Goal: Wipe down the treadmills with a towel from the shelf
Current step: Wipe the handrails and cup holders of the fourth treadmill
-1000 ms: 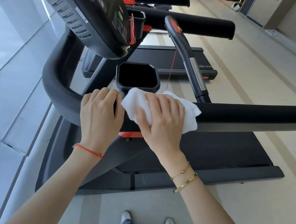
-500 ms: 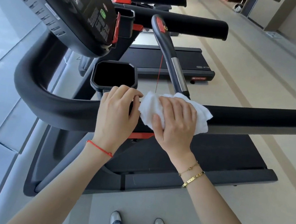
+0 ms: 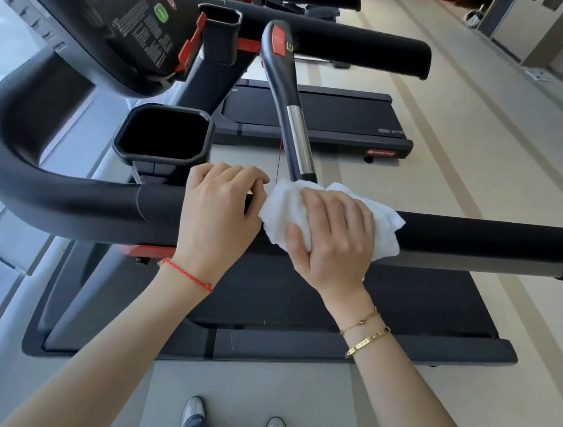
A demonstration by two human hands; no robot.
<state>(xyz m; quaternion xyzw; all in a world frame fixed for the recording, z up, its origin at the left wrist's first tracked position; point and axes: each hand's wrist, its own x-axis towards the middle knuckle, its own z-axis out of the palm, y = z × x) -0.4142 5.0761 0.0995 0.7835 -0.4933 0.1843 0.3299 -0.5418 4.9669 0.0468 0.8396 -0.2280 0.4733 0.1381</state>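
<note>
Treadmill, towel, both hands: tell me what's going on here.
A person stands beside a treadmill and wipes its padded handrail. The right hand presses a white towel round the rail, fingers curled over the cloth. The left hand rests on the same rail just beside it, fingers bent over the top, touching the towel's edge or nearly so. The long stretch of rail toward its free end lies bare beyond the towel. Another treadmill stands behind.

Bright daylight on my head feed, sharp in the middle.
Light pours from the upper left, washing out that corner; soft sheen lies along the black handrail (image 3: 477, 237). Wide-angle bending curves my frame edges, and far background looks slightly soft.
</note>
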